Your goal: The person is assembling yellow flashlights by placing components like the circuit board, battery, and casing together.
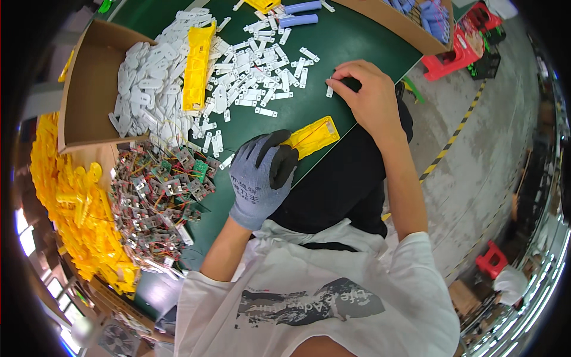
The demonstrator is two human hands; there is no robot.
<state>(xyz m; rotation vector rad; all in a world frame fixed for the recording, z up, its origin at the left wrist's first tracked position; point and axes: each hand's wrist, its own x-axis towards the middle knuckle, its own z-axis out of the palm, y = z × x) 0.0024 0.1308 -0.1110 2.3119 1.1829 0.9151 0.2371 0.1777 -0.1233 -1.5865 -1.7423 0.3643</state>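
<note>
My left hand [262, 178], in a grey-blue knit glove with dark fingers, is closed on one end of a yellow plastic housing [316, 137]. The housing lies close to the front edge of the green table, its hollow side up, and a thin wire seems to run inside it. My bare right hand [370, 98] pinches a small white plastic strip [329, 91] between thumb and fingertips, just above the tabletop. Many similar white strips [253, 95] are scattered beyond my hands. Another yellow housing [198, 68] rests on the white parts farther left.
A cardboard box [89, 89] spills white oval pieces [148, 83] at the left. Nearer lie a heap of wired metal parts and circuit boards [163, 196] and a pile of yellow housings [83, 208]. Blue cylindrical cells [299, 21] lie at the back, beside another cardboard box [392, 21].
</note>
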